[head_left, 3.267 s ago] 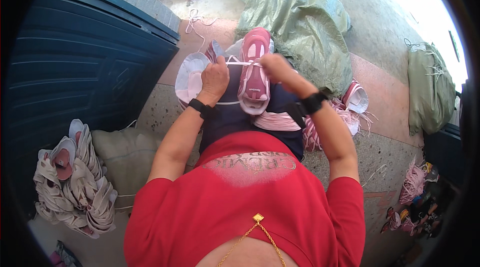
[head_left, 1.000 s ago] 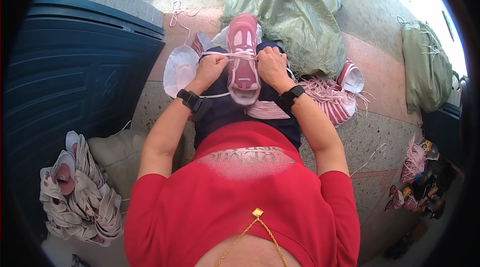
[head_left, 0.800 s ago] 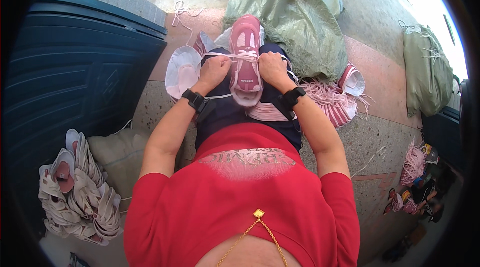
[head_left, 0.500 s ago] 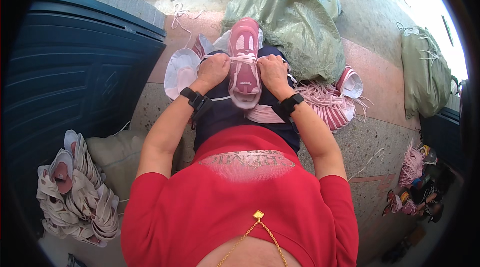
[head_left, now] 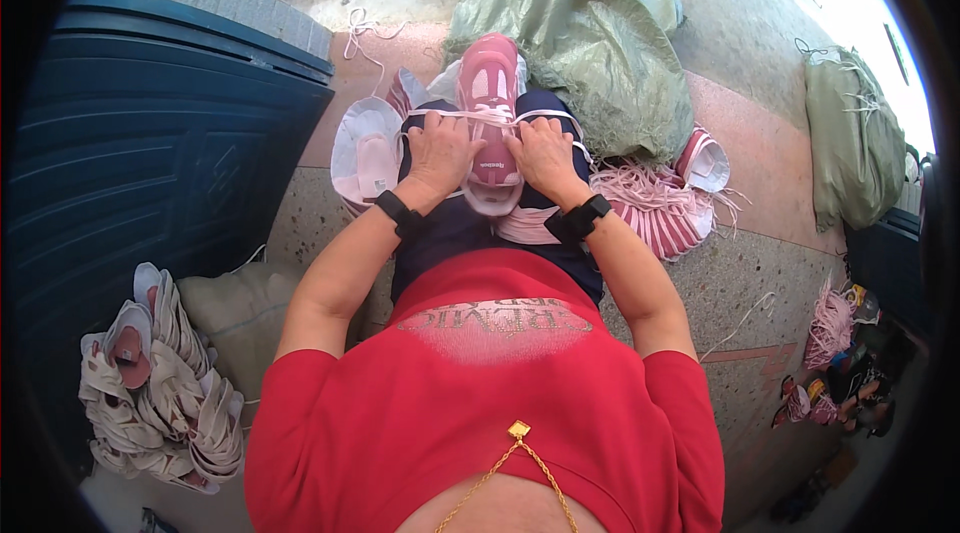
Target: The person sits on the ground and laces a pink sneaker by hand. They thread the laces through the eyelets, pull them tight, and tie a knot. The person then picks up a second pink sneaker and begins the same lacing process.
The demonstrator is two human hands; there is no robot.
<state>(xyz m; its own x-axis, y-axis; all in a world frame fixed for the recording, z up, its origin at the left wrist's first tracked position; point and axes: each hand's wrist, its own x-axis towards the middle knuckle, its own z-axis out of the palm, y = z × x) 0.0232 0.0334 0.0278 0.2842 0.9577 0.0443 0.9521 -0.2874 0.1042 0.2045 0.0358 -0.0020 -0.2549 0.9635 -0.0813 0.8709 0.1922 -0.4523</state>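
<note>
A pink shoe upper (head_left: 492, 165) lies lengthwise between my knees, its toe pointing away from me. White laces (head_left: 492, 117) cross its middle and stretch out to both sides. My left hand (head_left: 440, 153) is on the left of the upper, fingers bent at the lace and thumb against the pink side. On the right, my right hand (head_left: 545, 158) mirrors it, fingers curled at the other lace end. The fingertips of both hands are partly hidden. More pink laces (head_left: 530, 227) show below the shoe across my lap.
A large green woven sack (head_left: 600, 43) lies ahead. Striped pink uppers (head_left: 680, 223) lie at right, white-lined ones (head_left: 365, 148) at left. Pale uppers (head_left: 165, 383) are stacked near a dark blue door (head_left: 150, 123). Another tied sack (head_left: 850, 143) stands far right.
Both hands have moved nearer to me and inward, onto the sides of the shoe upper. Before, they held the lace ends pulled out sideways; the laces now lie beyond the knuckles.
</note>
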